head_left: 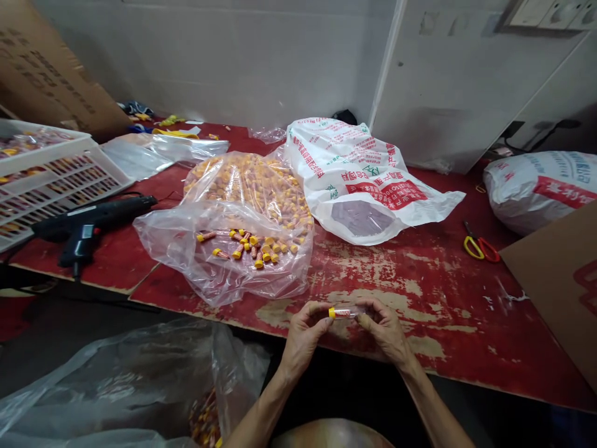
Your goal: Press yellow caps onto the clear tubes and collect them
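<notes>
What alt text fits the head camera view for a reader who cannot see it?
Bare left hand and right hand hold a clear yellow-capped tube over a worn red table, beside a clear plastic bag of similar tubes.

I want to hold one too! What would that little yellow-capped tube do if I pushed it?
The yellow-capped tube looks light, since the left hand and right hand hold it with just fingertips. Its round body would probably roll when pushed. Its smooth, shiny surface might feel slippery.
</notes>
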`<state>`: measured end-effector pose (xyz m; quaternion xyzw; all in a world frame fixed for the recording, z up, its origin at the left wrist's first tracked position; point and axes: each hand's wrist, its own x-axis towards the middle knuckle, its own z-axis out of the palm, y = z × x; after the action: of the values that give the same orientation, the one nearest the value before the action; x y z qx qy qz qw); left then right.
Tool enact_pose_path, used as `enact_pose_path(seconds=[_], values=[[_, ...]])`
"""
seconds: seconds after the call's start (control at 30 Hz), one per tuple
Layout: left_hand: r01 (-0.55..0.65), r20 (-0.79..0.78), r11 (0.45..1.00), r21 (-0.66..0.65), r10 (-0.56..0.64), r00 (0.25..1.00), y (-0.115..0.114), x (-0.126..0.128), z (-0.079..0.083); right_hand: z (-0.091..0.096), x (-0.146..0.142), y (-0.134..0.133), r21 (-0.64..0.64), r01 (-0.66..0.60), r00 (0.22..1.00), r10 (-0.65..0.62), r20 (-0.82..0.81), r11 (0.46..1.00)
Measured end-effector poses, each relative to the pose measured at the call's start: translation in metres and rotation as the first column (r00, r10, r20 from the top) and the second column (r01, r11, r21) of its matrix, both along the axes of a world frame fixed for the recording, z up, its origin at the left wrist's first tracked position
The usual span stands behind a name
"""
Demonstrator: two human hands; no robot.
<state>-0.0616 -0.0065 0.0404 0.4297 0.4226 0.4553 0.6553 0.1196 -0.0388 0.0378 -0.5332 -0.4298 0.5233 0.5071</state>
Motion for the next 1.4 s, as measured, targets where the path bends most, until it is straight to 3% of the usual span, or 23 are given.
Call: enact_pose_path(seconds=[0.13,0.23,0.3,0.47,0.63,0.77,0.97,1.17,1.4], values=[[0.017,-0.081,0.998,0.054,-0.012,0.997,0.0,0.0,0.001,-0.007,0.003,0.0,-0.019,-0.026,0.978,0.029,0.206,0.999],[0.014,-0.066,0.999,0.041,-0.011,0.998,0.0,0.0,0.001,-0.009,0.006,-0.001,0.07,-0.01,0.891,-0.022,0.453,0.997],[0.0,-0.041,1.0,0.021,0.001,0.999,0.0,0.0,-0.001,-0.008,0.008,-0.001,0.098,-0.022,0.862,-0.031,0.507,0.995],[-0.004,-0.029,1.0,-0.004,0.004,1.0,0.001,-0.001,-0.005,-0.004,0.007,0.001,0.077,-0.132,0.865,0.077,0.496,0.988],[0.02,-0.054,1.0,0.022,-0.018,0.998,0.006,-0.001,-0.01,-0.006,0.007,0.005,0.071,-0.037,0.869,-0.003,0.495,0.997],[0.015,-0.038,1.0,-0.007,-0.016,0.999,0.012,-0.001,-0.016,-0.004,0.008,0.005,0.055,-0.057,0.924,0.031,0.382,0.997],[0.026,-0.107,1.0,0.011,-0.025,0.994,0.016,-0.002,-0.018,-0.004,0.01,0.009,-0.01,-0.101,0.857,0.092,0.506,0.995],[0.049,-0.039,0.997,-0.055,-0.051,0.998,0.017,-0.002,-0.021,-0.002,0.01,0.012,-0.016,-0.134,0.925,0.131,0.356,0.991],[0.02,-0.052,0.999,-0.032,-0.022,0.998,0.018,-0.001,-0.016,-0.005,0.005,0.014,-0.067,-0.065,0.935,0.084,0.344,0.996]])
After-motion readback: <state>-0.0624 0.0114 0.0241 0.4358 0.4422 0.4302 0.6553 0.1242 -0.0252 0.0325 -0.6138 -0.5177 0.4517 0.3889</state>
